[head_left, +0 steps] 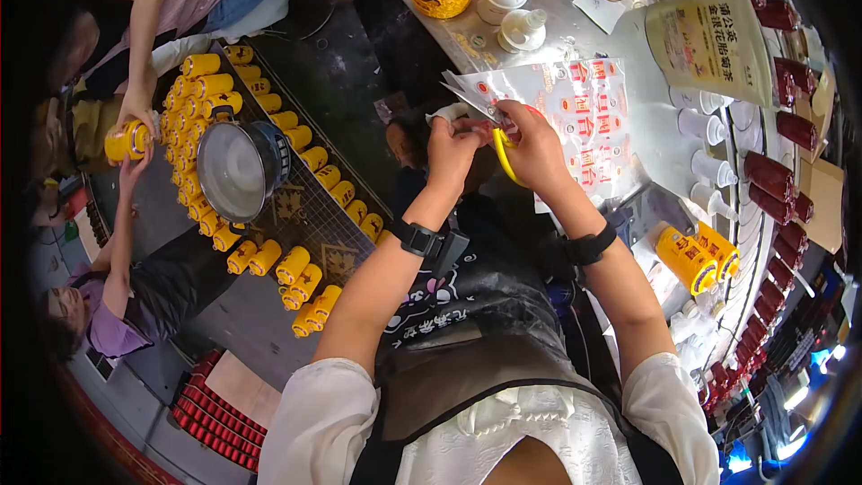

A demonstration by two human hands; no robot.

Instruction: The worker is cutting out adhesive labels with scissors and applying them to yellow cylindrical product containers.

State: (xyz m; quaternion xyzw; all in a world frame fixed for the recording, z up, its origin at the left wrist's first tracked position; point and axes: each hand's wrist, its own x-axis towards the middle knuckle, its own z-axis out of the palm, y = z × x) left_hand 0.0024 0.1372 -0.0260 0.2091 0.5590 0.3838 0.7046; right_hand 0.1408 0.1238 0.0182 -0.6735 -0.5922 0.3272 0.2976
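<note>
Within right hand (pixel 532 145), yellow-handled scissors (pixel 503 156).

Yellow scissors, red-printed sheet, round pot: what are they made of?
Scissors: handle likely smooth plastic, evenly yellow; blade looks metal, greyish. Red-printed sheet: glossy film or coated paper, judging by its shine. Round pot: probably metal, grey sheen inside.
</note>
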